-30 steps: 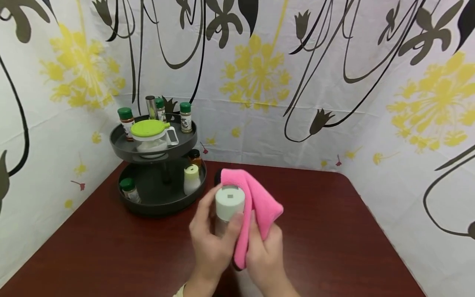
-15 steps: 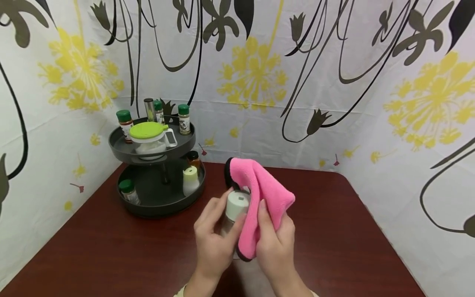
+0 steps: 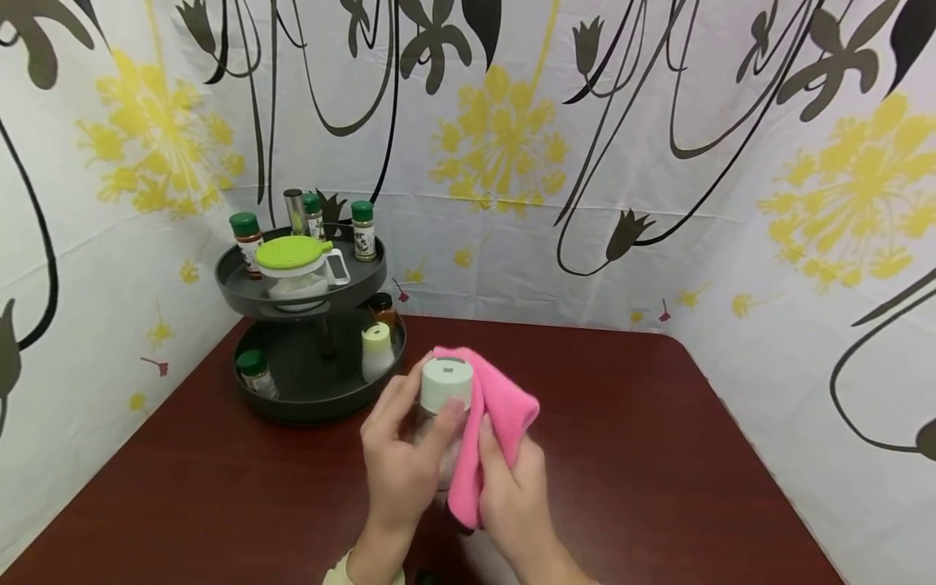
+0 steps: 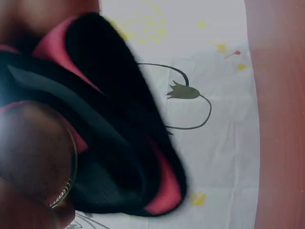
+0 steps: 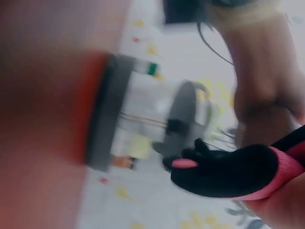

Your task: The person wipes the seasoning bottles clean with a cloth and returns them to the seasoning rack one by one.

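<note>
1. The jar (image 3: 446, 388), clear with a pale green lid, sits at the lower centre of the frame, between the two hands.
2. The left hand (image 3: 402, 467) grips the jar, fingers around its left side and thumb across the front.
3. The right hand (image 3: 515, 500) holds the pink cloth (image 3: 503, 410) against the jar's right side, thumb on top; the left wrist view shows a black underside.
4. Both hands are over the dark red bench (image 3: 621, 455).
5. Left of centre stands a two-tier rack (image 3: 314, 413).
6. Its upper tier bears a green-lidded tub (image 3: 296, 280) at the front, three green-capped bottles (image 3: 364, 236) and a slim shaker (image 3: 296, 211).
7. The lower tier holds a green-capped bottle (image 3: 257, 375) at left, with a yellow-capped bottle (image 3: 377, 357) and a dark-capped jar (image 3: 383, 310) at right.
8. A flower-printed sheet (image 3: 504, 272) hangs behind.
</note>
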